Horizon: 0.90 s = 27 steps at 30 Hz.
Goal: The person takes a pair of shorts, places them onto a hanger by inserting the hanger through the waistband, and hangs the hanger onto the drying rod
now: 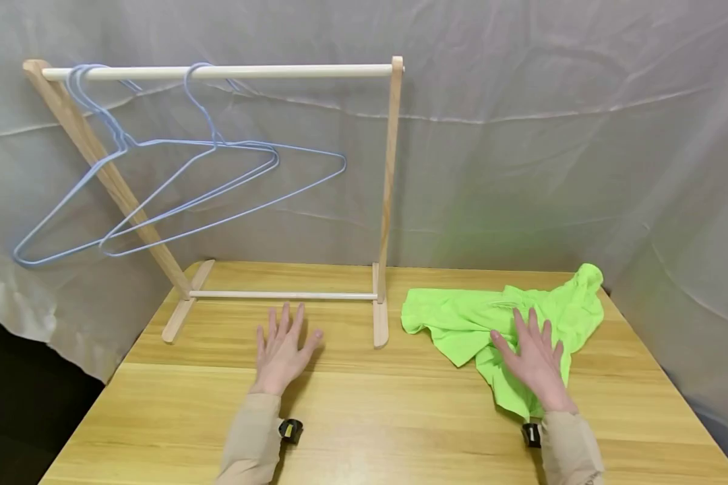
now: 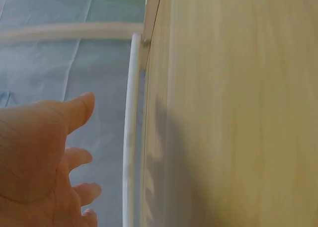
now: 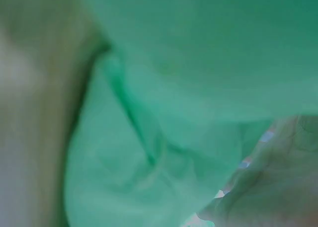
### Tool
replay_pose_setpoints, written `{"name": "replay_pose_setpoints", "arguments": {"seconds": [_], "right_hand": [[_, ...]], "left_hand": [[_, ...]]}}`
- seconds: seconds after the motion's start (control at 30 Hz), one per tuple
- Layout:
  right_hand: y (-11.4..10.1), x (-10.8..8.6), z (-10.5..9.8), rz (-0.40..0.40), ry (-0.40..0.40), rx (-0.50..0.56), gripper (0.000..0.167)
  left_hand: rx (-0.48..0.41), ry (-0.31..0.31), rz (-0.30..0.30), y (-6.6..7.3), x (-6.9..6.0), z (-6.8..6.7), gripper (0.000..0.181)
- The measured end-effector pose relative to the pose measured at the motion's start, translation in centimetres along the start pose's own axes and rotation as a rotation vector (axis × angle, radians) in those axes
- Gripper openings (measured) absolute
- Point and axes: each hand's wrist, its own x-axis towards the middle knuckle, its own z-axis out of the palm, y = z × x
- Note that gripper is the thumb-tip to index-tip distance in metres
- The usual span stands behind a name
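Observation:
My left hand [image 1: 280,353] is held over the wooden table with its fingers spread, just in front of a clothes rack's lower white rod [image 1: 285,295]. Nothing lies in that hand; the left wrist view shows its thumb and fingertips beside the same rod. On the right, a bright green garment [image 1: 455,316] lies crumpled on the table. My right hand [image 1: 536,360] is over this cloth, fingers extended and apart. Whether its palm touches the fabric is hard to tell. Blurred green cloth [image 3: 129,187] fills most of the right wrist view, with part of the hand at lower right.
The small clothes rack [image 1: 390,168] has wooden sides and stands at the table's back left. Blue wire hangers [image 1: 119,135] hang from its top rod [image 1: 315,71], toward the left. Grey curtain [image 1: 522,168] surrounds the table [image 1: 364,417] behind and at the right.

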Motion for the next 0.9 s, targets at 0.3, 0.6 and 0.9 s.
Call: {"name": "replay_pose_setpoints", "arguments": {"seconds": [0.3,0.6,0.9], "right_hand": [[1.9,1.6,-1.6,0.002,-0.017,0.039,0.084],[3.9,3.4,-3.1,0.0,-0.04,0.064,0.083],[5.2,4.8,-3.7,0.094,-0.099,0.026,0.082]], "left_hand": [[0.063,0.021,0.177,4.3,0.5,2.1,0.069],[0.111,-0.156,0.398,10.4,1.5,4.5,0.069],[0.07,-0.345,0.511,15.9,4.1,6.9,0.071]]}}
